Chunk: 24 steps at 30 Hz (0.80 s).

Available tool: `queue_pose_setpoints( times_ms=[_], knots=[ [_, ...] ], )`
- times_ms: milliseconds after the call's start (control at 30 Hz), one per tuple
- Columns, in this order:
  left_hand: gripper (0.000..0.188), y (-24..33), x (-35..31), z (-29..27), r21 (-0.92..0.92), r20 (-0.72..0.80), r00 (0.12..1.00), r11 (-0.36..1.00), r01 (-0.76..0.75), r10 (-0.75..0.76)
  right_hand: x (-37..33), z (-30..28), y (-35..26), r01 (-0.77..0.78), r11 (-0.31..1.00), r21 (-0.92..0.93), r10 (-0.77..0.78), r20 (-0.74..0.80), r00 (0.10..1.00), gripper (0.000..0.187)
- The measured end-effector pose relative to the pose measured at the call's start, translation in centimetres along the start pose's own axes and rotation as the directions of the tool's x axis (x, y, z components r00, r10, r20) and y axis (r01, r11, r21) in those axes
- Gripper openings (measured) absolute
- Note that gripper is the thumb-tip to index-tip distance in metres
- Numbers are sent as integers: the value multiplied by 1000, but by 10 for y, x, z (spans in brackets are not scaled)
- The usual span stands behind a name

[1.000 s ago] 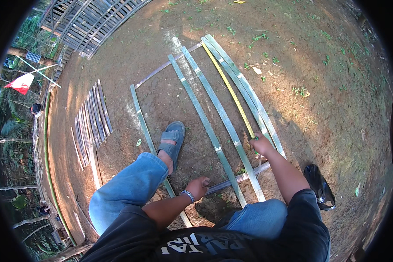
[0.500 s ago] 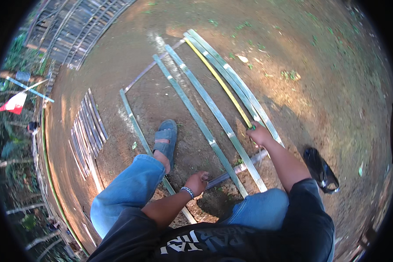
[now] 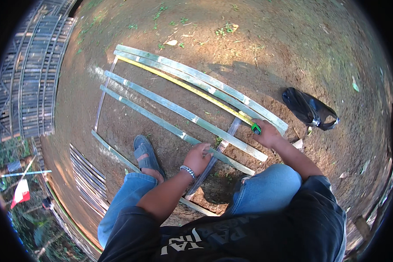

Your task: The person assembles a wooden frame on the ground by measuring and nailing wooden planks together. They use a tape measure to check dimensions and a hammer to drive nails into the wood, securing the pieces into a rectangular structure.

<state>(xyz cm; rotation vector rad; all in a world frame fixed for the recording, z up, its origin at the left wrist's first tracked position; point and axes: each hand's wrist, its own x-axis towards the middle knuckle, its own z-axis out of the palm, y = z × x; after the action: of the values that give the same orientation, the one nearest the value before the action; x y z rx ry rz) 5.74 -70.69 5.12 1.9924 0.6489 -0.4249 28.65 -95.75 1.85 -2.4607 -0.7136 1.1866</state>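
Bare brown ground (image 3: 340,65) carries everything. At its far left corner lies a large bamboo panel (image 3: 35,74); along its left edge run a long green pole (image 3: 70,214) and, inside it, a row of dark strips (image 3: 87,174). A red-and-white flag (image 3: 21,193) hangs beyond that edge. Toward the right edge, a black plastic bag (image 3: 308,107) lies crumpled just beyond the slats' near ends. The person's left leg, ending in a grey sandal (image 3: 145,153), crosses over the leftmost slat and hides part of it.

The green bamboo slats (image 3: 161,115) number five, mid-ground: two close together on the right, two singles, then the leftmost. They have pale bands and lie across a far crosspiece (image 3: 105,98) and a near crosspiece (image 3: 204,172), both darker. The tape measure (image 3: 256,128) has a green-and-black case and a yellow blade, drawn out beside the inner slat of the pair, its tip at the far crosspiece. The right hand (image 3: 268,134) is closed around the case. The left hand (image 3: 198,158), fingers loosely curled, is over a single slat near the near crosspiece; whether it grips anything, I cannot tell.
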Motion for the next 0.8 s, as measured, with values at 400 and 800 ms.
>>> queue_pose_setpoints(
  times_ms=[400, 800],
  knots=[
    [47, 89, 83, 22, 529, 428, 902, 795, -298, 54, -24, -9, -19, -121, 989, -86, 113, -99, 989, 65],
    [58, 78, 124, 73, 545, 143, 989, 833, -101, 26, -15, -2, -14, -137, 972, -192, 131, -45, 990, 63]
  ],
)
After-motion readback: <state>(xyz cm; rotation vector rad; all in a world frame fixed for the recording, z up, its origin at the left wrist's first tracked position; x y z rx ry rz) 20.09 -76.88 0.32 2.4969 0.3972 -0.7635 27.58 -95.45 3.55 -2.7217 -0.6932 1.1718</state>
